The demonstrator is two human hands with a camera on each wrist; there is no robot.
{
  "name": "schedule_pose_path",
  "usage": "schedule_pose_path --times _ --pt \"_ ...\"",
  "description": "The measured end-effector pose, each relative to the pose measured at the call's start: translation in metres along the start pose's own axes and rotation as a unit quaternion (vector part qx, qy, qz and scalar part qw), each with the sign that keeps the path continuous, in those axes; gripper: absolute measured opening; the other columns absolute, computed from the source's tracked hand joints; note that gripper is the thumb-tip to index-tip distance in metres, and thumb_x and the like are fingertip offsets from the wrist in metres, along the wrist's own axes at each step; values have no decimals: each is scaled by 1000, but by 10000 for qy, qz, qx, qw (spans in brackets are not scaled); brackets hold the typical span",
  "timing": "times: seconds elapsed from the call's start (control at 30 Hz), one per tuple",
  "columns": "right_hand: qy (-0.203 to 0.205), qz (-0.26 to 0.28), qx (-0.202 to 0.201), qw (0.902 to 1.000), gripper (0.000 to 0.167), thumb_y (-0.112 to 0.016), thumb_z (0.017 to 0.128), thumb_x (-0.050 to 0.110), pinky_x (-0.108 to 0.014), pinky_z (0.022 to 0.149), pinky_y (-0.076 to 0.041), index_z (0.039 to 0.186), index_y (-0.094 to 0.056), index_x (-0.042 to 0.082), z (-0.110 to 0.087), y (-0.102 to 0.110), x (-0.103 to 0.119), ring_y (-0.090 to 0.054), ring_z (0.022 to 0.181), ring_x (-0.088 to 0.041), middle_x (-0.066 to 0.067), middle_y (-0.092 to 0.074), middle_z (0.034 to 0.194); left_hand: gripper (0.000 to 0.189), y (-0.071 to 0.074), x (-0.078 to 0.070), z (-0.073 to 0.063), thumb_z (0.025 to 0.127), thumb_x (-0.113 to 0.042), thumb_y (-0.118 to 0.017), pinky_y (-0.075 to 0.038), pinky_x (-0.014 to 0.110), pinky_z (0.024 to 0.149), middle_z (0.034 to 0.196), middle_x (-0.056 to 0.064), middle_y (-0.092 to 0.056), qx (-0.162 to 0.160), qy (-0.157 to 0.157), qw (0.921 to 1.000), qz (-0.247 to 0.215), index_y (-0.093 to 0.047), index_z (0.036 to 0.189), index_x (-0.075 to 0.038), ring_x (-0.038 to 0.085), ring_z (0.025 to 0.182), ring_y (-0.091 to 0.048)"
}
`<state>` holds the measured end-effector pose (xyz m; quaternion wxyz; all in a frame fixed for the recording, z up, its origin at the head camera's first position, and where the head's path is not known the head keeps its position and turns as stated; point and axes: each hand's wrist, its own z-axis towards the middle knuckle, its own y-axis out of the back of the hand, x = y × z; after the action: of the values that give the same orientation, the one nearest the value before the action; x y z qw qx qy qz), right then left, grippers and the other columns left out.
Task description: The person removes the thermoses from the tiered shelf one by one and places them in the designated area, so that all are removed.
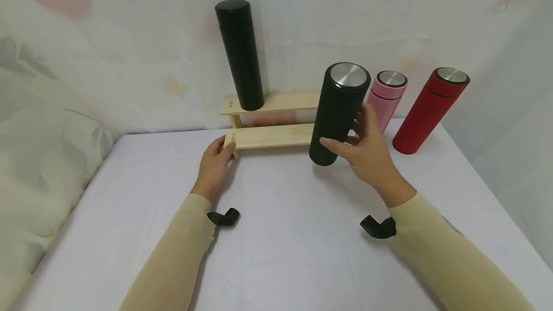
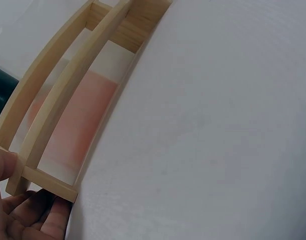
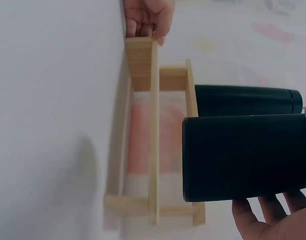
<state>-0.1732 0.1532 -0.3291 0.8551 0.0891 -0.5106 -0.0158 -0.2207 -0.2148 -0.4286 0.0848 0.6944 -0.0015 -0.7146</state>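
Observation:
My right hand [image 1: 370,150] grips a black thermos [image 1: 334,114] with a steel-topped lid, holding it tilted in front of the right end of a two-tier wooden rack [image 1: 272,137]. In the right wrist view the base of this thermos [image 3: 243,160] hangs clear of the table, beside the rack. At the rack's left end, my left hand [image 1: 214,164] pinches the lower shelf, thumb on top and fingers beneath, as the left wrist view shows. A taller all-black thermos [image 1: 242,61] stands on the upper shelf toward the left.
Right of the rack, a pink thermos [image 1: 386,97] stands partly behind my right hand, and a red thermos [image 1: 429,112] stands farther right. White cloth covers the table [image 1: 285,234]. A patterned curtain [image 1: 151,37] hangs behind, and pale fabric [image 1: 43,167] borders the left side.

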Motion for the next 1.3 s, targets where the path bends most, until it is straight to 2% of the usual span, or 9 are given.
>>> schedule_pose_path --times 0.2,0.53,0.77,0.87,1.13,1.3 --pt "-87 -89 -236 9996 81 -85 92 -5 -37 107 -56 157 -43 17 -14 20 -4 -61 129 -29 -7 -61 145 60 0 1 0 115 -25 -60 -48 34 116 155 21 -56 29 -22 10000 -18 -41 164 3 27 139 -57" --pt "-243 -433 -532 9973 80 -83 93 -4 -26 98 -58 157 -41 19 -28 45 -17 -62 124 -28 -8 -59 144 60 1 -1 -1 115 -25 -61 -48 34 116 156 21 -55 46 -10 10000 -39 -41 164 4 27 139 -58" --pt "-361 -762 -659 9943 80 -83 93 -4 -23 96 -57 158 -41 18 -39 60 -21 -63 121 -26 -6 -59 142 61 0 0 -2 115 -27 -60 -49 33 115 156 21 -55 33 -2 10000 -3 -41 163 4 27 139 -58" --pt "-371 -897 -759 9924 81 -83 93 -3 -23 98 -56 158 -40 18 -40 67 -23 -62 121 -24 -5 -58 141 61 0 -1 -3 115 -28 -60 -49 33 115 156 20 -55 40 24 10000 45 -41 164 3 26 139 -58" --pt "-279 -819 -1161 9895 81 -83 91 -6 -22 97 -52 157 -42 16 -39 84 -28 -58 121 -26 -5 -54 141 63 1 -2 -3 115 -30 -60 -49 34 115 156 19 -55 81 43 9999 80 -40 165 2 26 138 -59" --pt "-343 -953 -1234 9872 82 -84 91 -5 -22 96 -51 158 -42 15 -39 92 -33 -56 120 -24 -3 -54 140 64 2 -1 -3 115 -32 -60 -48 33 116 157 18 -55 94 57 9999 121 -40 165 2 25 138 -58"
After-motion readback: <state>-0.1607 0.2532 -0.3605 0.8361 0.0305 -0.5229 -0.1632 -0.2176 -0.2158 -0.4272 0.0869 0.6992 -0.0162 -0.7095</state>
